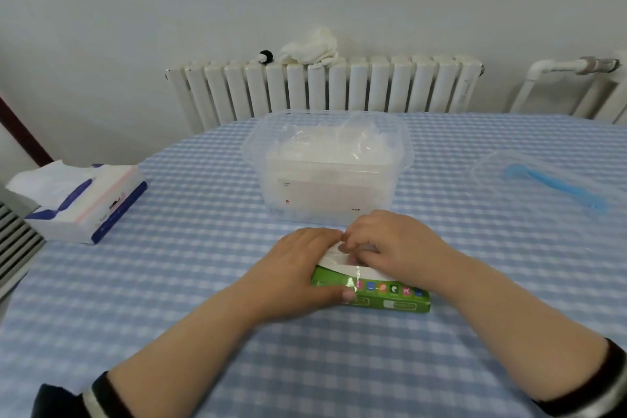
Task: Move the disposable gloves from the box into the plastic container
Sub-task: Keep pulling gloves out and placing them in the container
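Right hand on top of green box, fingers curled into its white opening, apparently pinching glove film; exact grip hidden under the knuckles. Left hand clamped over box's left end, thumb on the front face: likely bracing so the box stays put during the pull. Box flat on the surface, near the front edge, centre. Clear plastic container just behind it toward the far edge, lid off, already part filled with crumpled gloves; kept close, probably to shorten each transfer. Lid with blue seal parked toward the right edge, out of the way. Tissue pack at the left edge, not involved.
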A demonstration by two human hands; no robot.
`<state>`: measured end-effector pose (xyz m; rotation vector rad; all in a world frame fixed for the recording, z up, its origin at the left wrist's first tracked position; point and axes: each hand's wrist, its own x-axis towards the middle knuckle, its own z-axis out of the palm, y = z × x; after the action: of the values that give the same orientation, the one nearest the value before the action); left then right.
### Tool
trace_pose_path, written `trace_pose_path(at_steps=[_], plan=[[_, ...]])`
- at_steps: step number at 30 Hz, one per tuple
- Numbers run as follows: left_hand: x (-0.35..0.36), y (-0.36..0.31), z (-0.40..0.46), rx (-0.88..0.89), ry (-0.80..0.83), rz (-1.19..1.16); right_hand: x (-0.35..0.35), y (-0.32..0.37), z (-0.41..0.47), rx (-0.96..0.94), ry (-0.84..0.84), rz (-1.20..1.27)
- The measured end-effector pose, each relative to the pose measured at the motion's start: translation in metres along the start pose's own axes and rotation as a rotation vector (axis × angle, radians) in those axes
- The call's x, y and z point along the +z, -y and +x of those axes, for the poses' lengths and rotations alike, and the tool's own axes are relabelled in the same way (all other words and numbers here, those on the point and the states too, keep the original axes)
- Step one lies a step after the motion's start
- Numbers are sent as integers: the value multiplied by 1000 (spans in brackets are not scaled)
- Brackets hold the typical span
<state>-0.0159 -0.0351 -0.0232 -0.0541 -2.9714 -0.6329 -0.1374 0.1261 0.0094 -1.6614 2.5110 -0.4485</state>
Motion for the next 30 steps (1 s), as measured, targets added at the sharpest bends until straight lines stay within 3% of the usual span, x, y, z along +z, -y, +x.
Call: trace_pose_path(at_steps=[7,14,19,25,27,30], plan=[[3,2,0,-14,80,76,-2,3,-1,15,-15,-5],[0,0,1,-2,50,42,1,12,-4,79,-165,426],[0,0,2,-25,47,39,-6,17,-2,97,-340,696],[0,-1,3,-51,81,41,-21,17,-4,151,-685,872],[0,0,3,-55,86,52,-28,15,-6,188,-617,941],[-1,-2,4,-47,76,50,-33,12,-7,223,-297,932]])
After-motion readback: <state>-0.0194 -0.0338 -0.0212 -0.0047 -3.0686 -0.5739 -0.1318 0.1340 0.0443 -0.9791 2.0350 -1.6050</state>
